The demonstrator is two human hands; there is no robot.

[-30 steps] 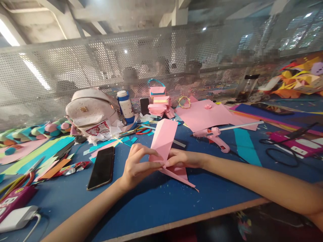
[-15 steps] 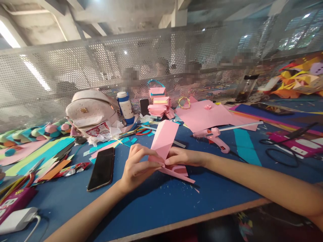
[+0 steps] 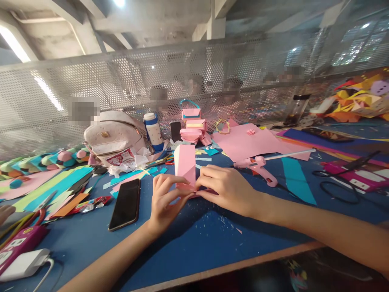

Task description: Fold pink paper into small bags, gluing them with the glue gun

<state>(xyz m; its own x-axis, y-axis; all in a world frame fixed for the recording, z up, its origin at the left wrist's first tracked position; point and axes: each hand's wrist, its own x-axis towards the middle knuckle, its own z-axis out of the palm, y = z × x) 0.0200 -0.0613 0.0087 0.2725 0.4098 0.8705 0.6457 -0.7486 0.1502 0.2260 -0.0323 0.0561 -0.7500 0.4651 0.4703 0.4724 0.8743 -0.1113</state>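
A folded piece of pink paper stands up between my hands above the blue table. My left hand pinches its lower left edge between thumb and fingers. At the lower right my right hand grips a flap of the same paper, fingers closed. The fingers hide most of the lower folds. To the right lies a pink glue gun with a long clear glue stick in its back. A black phone rests left of my left hand.
Behind are a pale backpack, a blue and white bottle, stacked pink paper boxes and a large pink sheet. Purple power strips lie at both sides, with scissors at left. Another person's hand shows at the left edge.
The pink paper has turned more upright and shifted slightly left. My right hand has turned over its near flap, which now points less toward me. The view has shifted slightly.
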